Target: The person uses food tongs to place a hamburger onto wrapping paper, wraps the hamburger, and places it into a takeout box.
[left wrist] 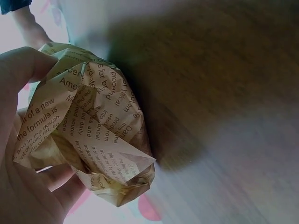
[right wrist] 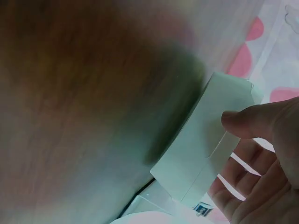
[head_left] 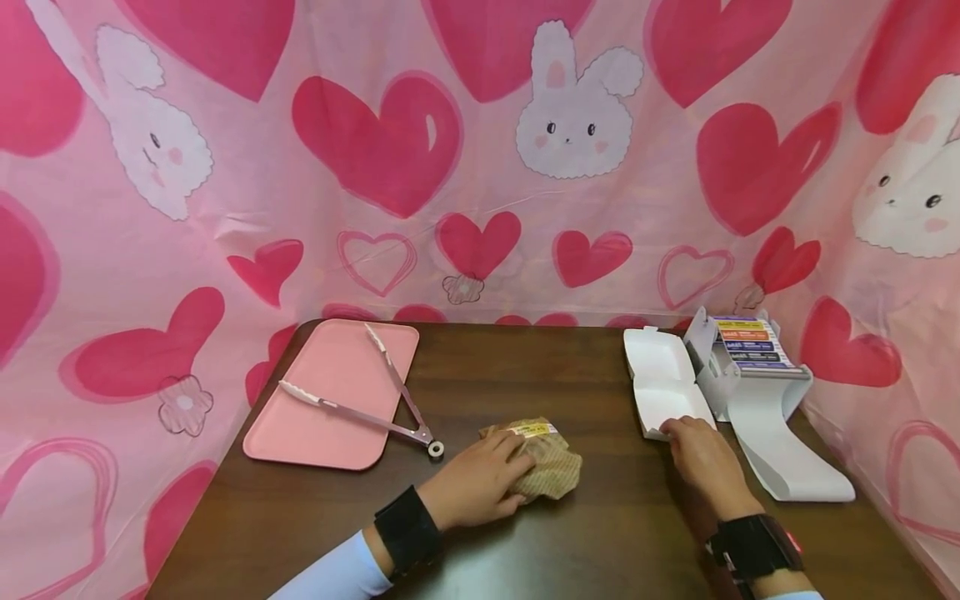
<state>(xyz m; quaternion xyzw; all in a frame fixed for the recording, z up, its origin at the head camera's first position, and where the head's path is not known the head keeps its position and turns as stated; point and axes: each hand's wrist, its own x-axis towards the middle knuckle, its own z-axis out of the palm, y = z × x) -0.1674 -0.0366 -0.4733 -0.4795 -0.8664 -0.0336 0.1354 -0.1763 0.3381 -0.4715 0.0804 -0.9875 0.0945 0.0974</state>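
My left hand (head_left: 476, 482) grips a crumpled bundle (head_left: 555, 468) wrapped in brown newsprint-patterned paper, with a yellow label on its top. In the left wrist view, thumb and fingers curl round the paper wrap (left wrist: 100, 116); whatever is inside stays hidden. Over on the right, my right hand (head_left: 705, 462) holds the near edge of a white hinged takeout box (head_left: 671, 406), which lies unfolded with its lid back. From the right wrist view, the thumb (right wrist: 238, 122) lies on the box's outer wall (right wrist: 205, 140) and the other fingers are on its far side.
A pink tray (head_left: 330, 375) occupies the left of the brown table (head_left: 600, 533). Spread metal tongs (head_left: 367, 419) lie across it, their joint end past its edge. Beside the box stands a white label dispenser (head_left: 716, 375) with colored labels and a long paper strip (head_left: 780, 454).
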